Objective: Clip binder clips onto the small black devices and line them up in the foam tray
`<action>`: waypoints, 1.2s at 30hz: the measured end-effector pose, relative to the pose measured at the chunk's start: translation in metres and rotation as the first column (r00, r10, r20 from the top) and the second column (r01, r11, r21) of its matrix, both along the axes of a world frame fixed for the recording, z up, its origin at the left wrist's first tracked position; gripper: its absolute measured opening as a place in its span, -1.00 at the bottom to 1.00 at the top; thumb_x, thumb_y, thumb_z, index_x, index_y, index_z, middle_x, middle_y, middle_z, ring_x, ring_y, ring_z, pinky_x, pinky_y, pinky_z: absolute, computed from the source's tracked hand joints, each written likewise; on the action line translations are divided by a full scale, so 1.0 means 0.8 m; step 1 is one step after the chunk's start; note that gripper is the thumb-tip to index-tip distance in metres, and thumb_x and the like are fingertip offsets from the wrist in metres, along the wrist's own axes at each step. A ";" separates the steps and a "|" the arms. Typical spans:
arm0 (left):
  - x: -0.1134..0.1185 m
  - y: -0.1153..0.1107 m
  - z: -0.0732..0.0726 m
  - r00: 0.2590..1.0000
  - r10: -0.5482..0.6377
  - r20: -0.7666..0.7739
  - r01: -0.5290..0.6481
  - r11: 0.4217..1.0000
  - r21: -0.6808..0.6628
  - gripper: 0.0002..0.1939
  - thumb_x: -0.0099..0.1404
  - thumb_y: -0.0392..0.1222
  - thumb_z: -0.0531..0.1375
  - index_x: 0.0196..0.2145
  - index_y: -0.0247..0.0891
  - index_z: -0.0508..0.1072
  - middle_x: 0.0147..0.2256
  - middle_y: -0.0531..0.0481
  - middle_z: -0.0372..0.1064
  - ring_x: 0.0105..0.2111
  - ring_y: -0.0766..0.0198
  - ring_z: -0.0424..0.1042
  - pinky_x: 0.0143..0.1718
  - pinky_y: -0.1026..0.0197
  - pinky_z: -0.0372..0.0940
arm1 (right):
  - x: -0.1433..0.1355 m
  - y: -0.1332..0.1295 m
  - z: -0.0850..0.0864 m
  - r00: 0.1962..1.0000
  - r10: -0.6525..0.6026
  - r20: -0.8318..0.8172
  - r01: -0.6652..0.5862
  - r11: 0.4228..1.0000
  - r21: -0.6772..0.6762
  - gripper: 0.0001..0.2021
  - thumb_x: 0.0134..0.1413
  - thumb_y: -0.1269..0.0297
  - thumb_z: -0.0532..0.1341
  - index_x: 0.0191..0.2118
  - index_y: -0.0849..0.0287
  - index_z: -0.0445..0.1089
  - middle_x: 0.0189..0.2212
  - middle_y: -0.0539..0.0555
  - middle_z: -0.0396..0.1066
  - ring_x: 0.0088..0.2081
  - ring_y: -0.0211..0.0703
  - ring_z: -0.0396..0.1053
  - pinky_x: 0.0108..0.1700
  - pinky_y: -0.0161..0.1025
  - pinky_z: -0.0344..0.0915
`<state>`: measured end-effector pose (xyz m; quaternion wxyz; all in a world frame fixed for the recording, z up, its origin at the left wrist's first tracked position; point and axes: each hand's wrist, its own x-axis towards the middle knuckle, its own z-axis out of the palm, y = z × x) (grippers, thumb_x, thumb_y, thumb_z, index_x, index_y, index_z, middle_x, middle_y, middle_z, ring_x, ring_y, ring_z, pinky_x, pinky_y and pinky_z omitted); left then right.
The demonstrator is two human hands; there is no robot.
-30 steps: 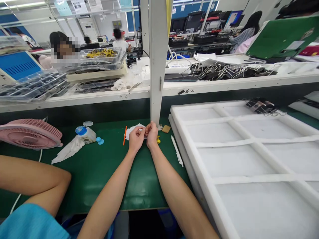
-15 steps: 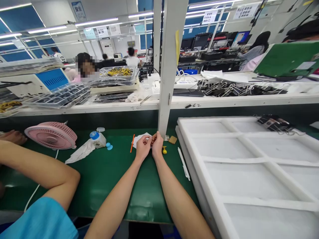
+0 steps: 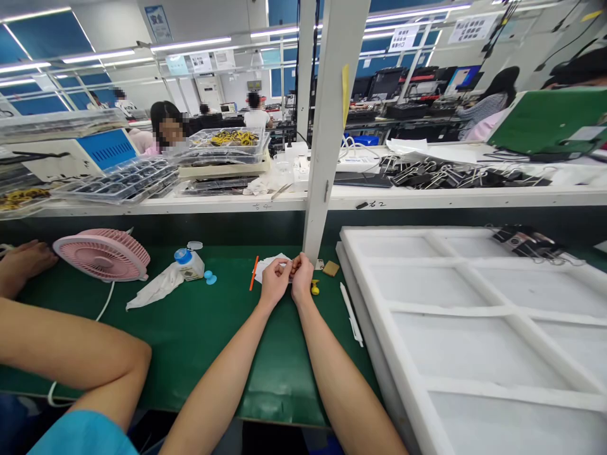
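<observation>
My left hand (image 3: 275,279) and my right hand (image 3: 302,275) meet at the fingertips over the green work mat (image 3: 203,354), near the foot of the white post (image 3: 317,208). The fingers of both are curled and pinched; whatever lies between them is too small or hidden to make out. Behind my left hand lies a piece of white paper (image 3: 262,270), partly covered, with an orange stick (image 3: 254,273) along its left side. A small yellow knobbed piece (image 3: 315,288) rests just right of my right hand. Beyond it is a tan square pad (image 3: 331,268).
On the right stand stacked white divided trays (image 3: 408,354), with black binder clips (image 3: 526,241) on the far part; a white pen (image 3: 351,314) lies alongside. Leftward are a blue-capped bottle (image 3: 190,264), a tissue (image 3: 156,287), a pink fan (image 3: 102,256) and a co-worker's arm (image 3: 71,344).
The view has shifted slightly, so most things appear a little further right. My hands stay together at the same spot. At the left, the co-worker's arm and hand have moved.
</observation>
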<state>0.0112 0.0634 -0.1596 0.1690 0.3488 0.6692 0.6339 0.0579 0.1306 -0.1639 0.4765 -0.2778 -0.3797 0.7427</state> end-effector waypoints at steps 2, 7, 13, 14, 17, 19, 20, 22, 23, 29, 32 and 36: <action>0.001 0.000 0.001 1.000 -0.003 -0.009 0.003 1.000 0.003 -0.65 0.30 0.11 0.27 -0.24 -0.27 0.53 -0.59 0.09 0.24 -0.57 0.31 0.25 -0.53 0.31 0.16 | 0.001 -0.001 0.002 1.000 -0.001 -0.005 0.001 1.000 -0.007 -0.44 0.26 -0.20 0.07 -0.60 0.09 0.08 -0.65 -0.10 -0.05 -0.61 -0.29 -0.05 -0.59 -0.30 -0.06; 0.002 0.000 0.001 1.000 -0.009 -0.014 0.009 1.000 0.001 -0.67 0.32 0.09 0.25 -0.25 -0.27 0.52 -0.59 0.08 0.25 -0.57 0.31 0.25 -0.53 0.30 0.16 | 0.004 -0.004 0.007 1.000 0.007 -0.028 -0.008 1.000 -0.006 -0.49 0.11 -0.10 0.25 -0.61 0.09 0.03 -0.64 -0.13 -0.09 -0.60 -0.31 -0.10 -0.58 -0.30 -0.08; 0.001 0.001 -0.001 1.000 -0.011 0.001 0.011 1.000 -0.001 -0.65 0.32 0.11 0.25 -0.25 -0.27 0.51 -0.59 0.09 0.24 -0.58 0.31 0.24 -0.53 0.30 0.15 | 0.004 -0.005 0.008 1.000 -0.002 -0.008 0.002 1.000 -0.009 -0.48 0.02 -0.12 0.30 -0.60 0.08 0.03 -0.65 -0.14 -0.09 -0.59 -0.31 -0.09 -0.58 -0.30 -0.08; 0.000 0.001 -0.002 1.000 -0.009 0.009 0.009 1.000 0.003 -0.65 0.31 0.12 0.25 -0.25 -0.27 0.51 -0.59 0.09 0.24 -0.58 0.31 0.24 -0.53 0.30 0.15 | 0.004 -0.005 0.008 1.000 0.006 -0.006 -0.006 1.000 -0.005 -0.47 -0.01 -0.10 0.33 -0.60 0.08 0.02 -0.65 -0.14 -0.09 -0.59 -0.31 -0.09 -0.58 -0.30 -0.09; -0.001 0.002 -0.004 1.000 -0.008 0.010 0.008 1.000 0.019 -0.63 0.30 0.14 0.26 -0.27 -0.27 0.51 -0.59 0.07 0.27 -0.57 0.31 0.26 -0.53 0.30 0.16 | 0.003 -0.005 0.007 1.000 0.001 -0.003 -0.001 1.000 -0.006 -0.47 0.09 -0.18 0.22 -0.60 0.08 0.05 -0.65 -0.12 -0.07 -0.59 -0.29 -0.07 -0.58 -0.29 -0.08; -0.001 0.003 -0.005 1.000 -0.011 0.002 0.011 1.000 0.021 -0.63 0.30 0.14 0.26 -0.27 -0.27 0.51 -0.59 0.07 0.26 -0.58 0.31 0.24 -0.53 0.30 0.14 | 0.003 -0.004 0.007 1.000 -0.004 -0.002 0.004 1.000 -0.003 -0.46 0.10 -0.19 0.21 -0.60 0.08 0.04 -0.65 -0.12 -0.08 -0.59 -0.29 -0.08 -0.58 -0.29 -0.08; -0.002 0.003 -0.005 1.000 -0.009 0.003 0.009 1.000 0.021 -0.63 0.30 0.14 0.26 -0.27 -0.27 0.51 -0.59 0.08 0.25 -0.58 0.31 0.24 -0.54 0.30 0.13 | 0.003 -0.004 0.007 1.000 -0.002 -0.002 0.002 1.000 0.000 -0.46 0.07 -0.18 0.25 -0.60 0.08 0.03 -0.65 -0.13 -0.09 -0.59 -0.30 -0.10 -0.58 -0.29 -0.09; -0.002 0.003 -0.005 1.000 -0.006 0.009 0.005 1.000 0.020 -0.63 0.30 0.14 0.26 -0.27 -0.26 0.50 -0.60 0.08 0.25 -0.58 0.31 0.24 -0.54 0.30 0.13 | 0.003 -0.004 0.008 1.000 0.000 0.000 0.000 1.000 0.006 -0.45 0.05 -0.17 0.28 -0.61 0.08 0.02 -0.65 -0.14 -0.10 -0.59 -0.30 -0.11 -0.58 -0.29 -0.09; -0.002 0.003 -0.005 1.000 -0.008 0.009 0.008 1.000 0.020 -0.63 0.30 0.14 0.26 -0.27 -0.26 0.50 -0.59 0.07 0.25 -0.58 0.31 0.24 -0.54 0.30 0.13 | 0.003 -0.004 0.008 1.000 -0.006 0.004 0.006 1.000 0.006 -0.44 0.07 -0.20 0.25 -0.61 0.07 0.03 -0.66 -0.13 -0.10 -0.59 -0.30 -0.11 -0.58 -0.29 -0.10; 0.000 0.001 -0.003 0.999 -0.016 0.029 0.015 1.000 0.016 -0.63 0.30 0.15 0.26 -0.26 -0.26 0.51 -0.59 0.08 0.23 -0.57 0.31 0.24 -0.53 0.30 0.17 | 0.002 -0.004 0.010 1.000 -0.012 0.014 0.012 1.000 0.007 -0.43 0.05 -0.23 0.26 -0.61 0.07 0.01 -0.66 -0.14 -0.10 -0.60 -0.31 -0.11 -0.59 -0.29 -0.08; 0.001 0.001 -0.002 0.999 -0.021 0.025 0.020 1.000 0.016 -0.62 0.29 0.15 0.27 -0.26 -0.27 0.51 -0.59 0.09 0.23 -0.57 0.31 0.24 -0.53 0.30 0.18 | 0.003 -0.004 0.011 1.000 -0.021 0.023 0.021 1.000 -0.001 -0.43 0.11 -0.25 0.21 -0.61 0.07 0.01 -0.66 -0.13 -0.08 -0.60 -0.29 -0.09 -0.59 -0.28 -0.07; 0.002 0.000 0.000 0.999 -0.010 0.042 0.009 1.000 0.021 -0.61 0.28 0.16 0.27 -0.26 -0.27 0.51 -0.60 0.10 0.21 -0.58 0.32 0.22 -0.54 0.30 0.16 | 0.003 -0.005 0.011 1.000 -0.006 0.025 0.006 1.000 0.007 -0.43 0.05 -0.21 0.27 -0.61 0.07 0.01 -0.66 -0.14 -0.11 -0.59 -0.30 -0.10 -0.58 -0.28 -0.08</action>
